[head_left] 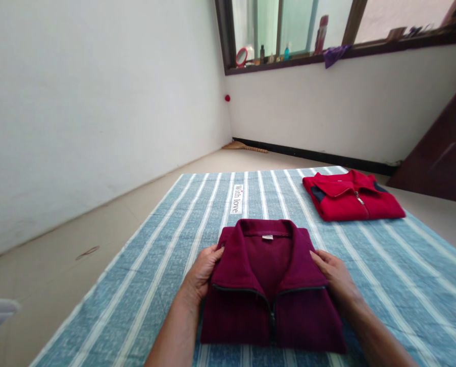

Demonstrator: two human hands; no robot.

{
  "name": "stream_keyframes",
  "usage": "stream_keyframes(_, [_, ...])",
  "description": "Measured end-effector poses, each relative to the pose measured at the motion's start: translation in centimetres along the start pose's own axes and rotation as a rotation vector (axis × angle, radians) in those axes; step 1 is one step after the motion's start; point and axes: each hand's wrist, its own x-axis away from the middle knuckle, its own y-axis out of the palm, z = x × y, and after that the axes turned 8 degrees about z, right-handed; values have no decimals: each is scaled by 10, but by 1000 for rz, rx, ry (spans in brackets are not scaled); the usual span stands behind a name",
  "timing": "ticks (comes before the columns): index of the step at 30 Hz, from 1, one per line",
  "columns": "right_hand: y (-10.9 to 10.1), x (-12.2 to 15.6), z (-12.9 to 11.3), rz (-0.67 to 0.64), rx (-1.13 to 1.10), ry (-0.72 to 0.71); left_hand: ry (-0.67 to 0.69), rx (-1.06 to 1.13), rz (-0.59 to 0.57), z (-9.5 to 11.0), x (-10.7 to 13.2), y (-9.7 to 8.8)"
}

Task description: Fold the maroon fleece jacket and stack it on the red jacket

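Observation:
A folded maroon zip-collar jacket point(235, 316) lies in front of me on a blue and white striped cloth point(162, 255), its collar spread and its inside label showing at the neck. My left hand point(204, 267) grips its left side near the shoulder, thumb on top and the other fingers tucked out of sight beneath the edge. On the opposite side my right hand point(337, 275) holds the right edge the same way, with its thumb over the fabric. The jacket's dark zipper runs down from the collar opening.
A folded red jacket point(360, 201) with dark patches rests at the cloth's far right. A brown broom point(247, 147) lies on the floor by the corner. The windowsill holds a red-framed mirror point(241, 57), several bottles and a purple cloth point(333, 55). White wall stands at left.

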Motion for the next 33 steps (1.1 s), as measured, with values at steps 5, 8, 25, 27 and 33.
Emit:
stream_keyframes(5, [1,1,-1,17,12,-9,6,-9,0,0,-1,-1])
stream_keyframes(8, [2,2,-1,1,-24,5,8,-9,-4,-1,-2,-1])
stream_keyframes(25, [2,3,-3,13,10,-8,5,-12,4,-2,-3,-2])
stream_keyframes(27, [2,3,-3,9,8,-7,4,-13,2,-2,-3,-2])
stream_keyframes(33, [2,3,-2,7,-5,9,8,-9,-8,0,-2,-1])
